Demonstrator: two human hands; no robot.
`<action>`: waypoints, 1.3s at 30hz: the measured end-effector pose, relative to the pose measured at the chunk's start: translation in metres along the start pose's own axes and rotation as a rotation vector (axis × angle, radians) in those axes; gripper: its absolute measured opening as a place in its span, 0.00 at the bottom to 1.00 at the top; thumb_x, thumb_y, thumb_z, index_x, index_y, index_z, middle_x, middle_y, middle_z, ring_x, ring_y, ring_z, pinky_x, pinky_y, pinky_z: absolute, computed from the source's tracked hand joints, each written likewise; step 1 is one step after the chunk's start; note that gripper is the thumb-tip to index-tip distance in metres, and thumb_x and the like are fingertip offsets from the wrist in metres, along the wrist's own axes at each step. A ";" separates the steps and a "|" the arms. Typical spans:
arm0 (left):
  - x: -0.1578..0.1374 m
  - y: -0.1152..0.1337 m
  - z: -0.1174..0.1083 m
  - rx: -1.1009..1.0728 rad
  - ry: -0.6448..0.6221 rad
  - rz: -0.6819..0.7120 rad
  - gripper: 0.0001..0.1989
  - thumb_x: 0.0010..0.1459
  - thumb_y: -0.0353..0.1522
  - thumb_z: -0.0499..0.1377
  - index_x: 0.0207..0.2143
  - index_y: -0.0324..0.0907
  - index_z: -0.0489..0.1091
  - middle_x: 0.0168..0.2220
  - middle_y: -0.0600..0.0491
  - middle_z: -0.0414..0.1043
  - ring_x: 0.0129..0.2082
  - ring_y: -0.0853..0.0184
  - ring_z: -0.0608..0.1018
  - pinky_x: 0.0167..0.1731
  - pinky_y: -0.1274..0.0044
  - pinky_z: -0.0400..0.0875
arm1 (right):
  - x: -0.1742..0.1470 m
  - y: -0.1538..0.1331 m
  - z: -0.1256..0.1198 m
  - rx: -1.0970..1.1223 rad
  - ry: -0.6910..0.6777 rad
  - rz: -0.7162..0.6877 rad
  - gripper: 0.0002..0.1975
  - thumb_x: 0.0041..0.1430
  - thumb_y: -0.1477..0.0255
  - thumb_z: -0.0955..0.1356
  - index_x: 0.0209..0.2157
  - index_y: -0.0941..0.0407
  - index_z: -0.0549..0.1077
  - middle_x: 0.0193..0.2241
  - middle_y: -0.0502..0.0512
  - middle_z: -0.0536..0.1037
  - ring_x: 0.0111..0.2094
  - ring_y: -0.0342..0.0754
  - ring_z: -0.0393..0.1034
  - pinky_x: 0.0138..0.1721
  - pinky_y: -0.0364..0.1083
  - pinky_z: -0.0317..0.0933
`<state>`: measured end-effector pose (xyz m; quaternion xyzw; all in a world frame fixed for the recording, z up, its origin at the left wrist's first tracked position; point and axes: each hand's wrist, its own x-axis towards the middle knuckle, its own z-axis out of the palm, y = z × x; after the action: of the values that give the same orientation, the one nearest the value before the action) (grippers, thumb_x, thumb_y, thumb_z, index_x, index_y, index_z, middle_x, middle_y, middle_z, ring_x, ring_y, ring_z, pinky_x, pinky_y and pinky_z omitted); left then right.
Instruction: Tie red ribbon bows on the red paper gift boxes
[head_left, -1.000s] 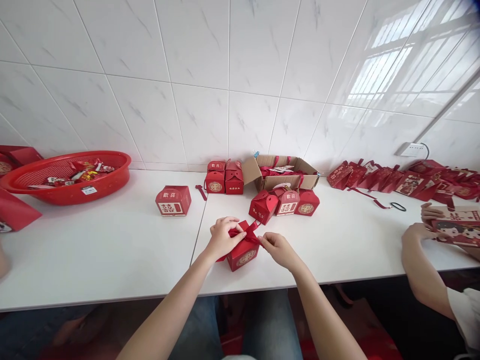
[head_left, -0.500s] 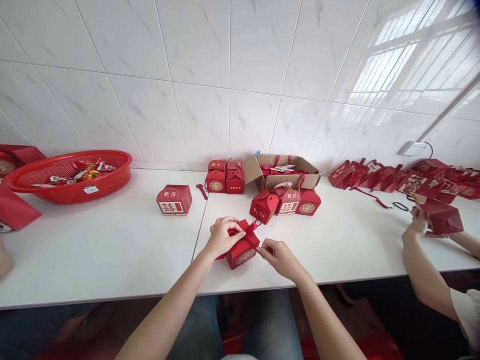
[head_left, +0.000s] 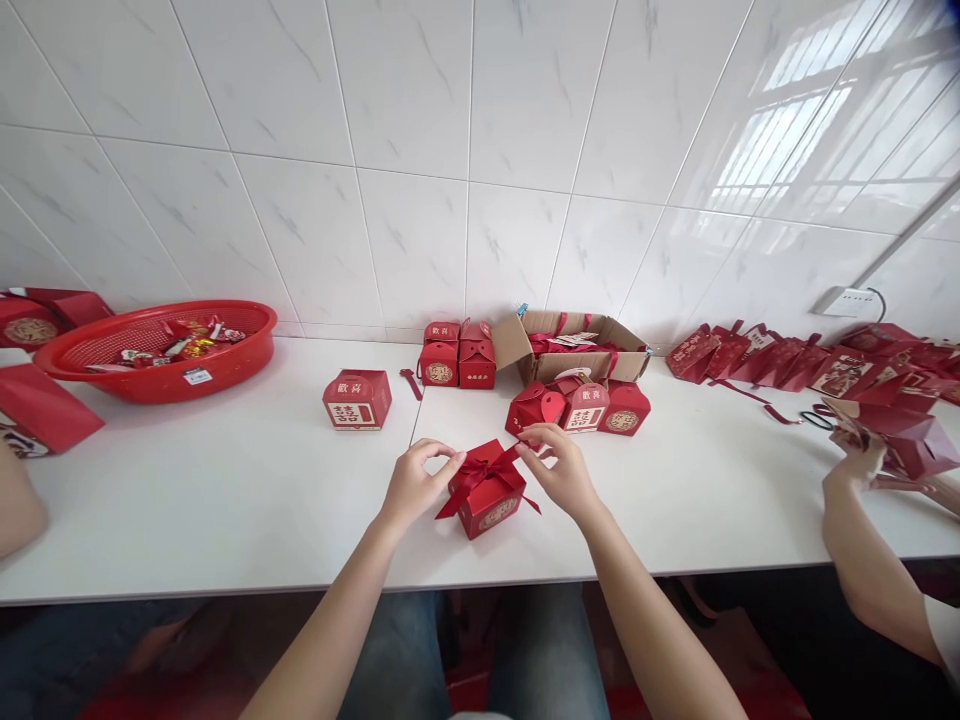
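Observation:
A small red gift box (head_left: 491,510) with a round gold emblem stands on the white table in front of me. Across its top lies a red ribbon (head_left: 487,474) tied in a bow, its tails hanging over the sides. My left hand (head_left: 420,482) pinches the bow's left loop between thumb and fingertips. On the other side my right hand (head_left: 557,468) pinches the right loop near the box's back corner. Just behind stand several red boxes, among them one with a white label (head_left: 586,408).
Behind the boxes is an open cardboard box (head_left: 581,345) holding ribbons and cards. At left sit a red basket (head_left: 232,375) of wrapped sweets and a single red box (head_left: 358,400). A co-worker's hands (head_left: 859,455) hold a red box at right, near a row of red boxes (head_left: 765,355).
My right hand has gone from the ribbon end at the box's right side up to the bow. The left hand has shifted left off the box top, and a bow with loops now shows.

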<state>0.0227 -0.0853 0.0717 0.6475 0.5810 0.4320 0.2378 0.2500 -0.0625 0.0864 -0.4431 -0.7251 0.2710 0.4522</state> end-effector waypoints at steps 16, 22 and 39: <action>0.008 -0.001 0.021 0.034 0.096 0.062 0.08 0.54 0.35 0.59 0.25 0.42 0.69 0.27 0.53 0.74 0.28 0.67 0.76 0.31 0.76 0.72 | 0.005 0.001 0.037 -0.205 -0.183 0.006 0.04 0.53 0.73 0.71 0.28 0.53 0.80 0.40 0.57 0.75 0.43 0.54 0.66 0.48 0.54 0.61; 0.011 -0.005 0.019 -0.041 0.034 0.007 0.11 0.55 0.40 0.58 0.28 0.42 0.70 0.30 0.53 0.75 0.30 0.66 0.77 0.32 0.76 0.72 | 0.005 0.012 0.031 -0.007 -0.024 0.086 0.12 0.58 0.63 0.66 0.37 0.55 0.76 0.46 0.59 0.72 0.46 0.53 0.66 0.46 0.51 0.61; 0.008 -0.005 0.031 -0.017 0.117 0.077 0.12 0.58 0.39 0.56 0.25 0.42 0.66 0.26 0.54 0.74 0.28 0.67 0.76 0.31 0.77 0.71 | -0.004 0.027 0.038 0.098 -0.067 0.178 0.21 0.60 0.56 0.59 0.20 0.54 0.54 0.18 0.46 0.56 0.22 0.41 0.50 0.24 0.42 0.48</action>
<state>0.0454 -0.0710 0.0541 0.6411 0.5649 0.4826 0.1921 0.2273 -0.0535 0.0469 -0.4740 -0.6835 0.3599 0.4226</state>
